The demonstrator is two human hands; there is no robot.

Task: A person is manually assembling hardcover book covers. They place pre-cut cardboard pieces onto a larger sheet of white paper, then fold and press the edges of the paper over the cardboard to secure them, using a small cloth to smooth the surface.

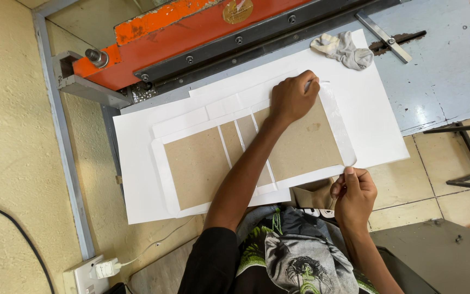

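Note:
A book-cover blank lies on a large white sheet: two big brown boards and narrow brown strips between them, all stuck on white paper whose margins show around them. My left hand reaches across and presses its fingers on the far right corner of the right board, where the white margin is folded over. At the near right corner my right hand pinches the white paper flap between thumb and fingers.
An orange and black cutting machine runs along the far edge of the blue-grey table. A crumpled white rag and a metal gauge bar lie at the back right. A wall socket with plug is lower left, a grey metal box lower right.

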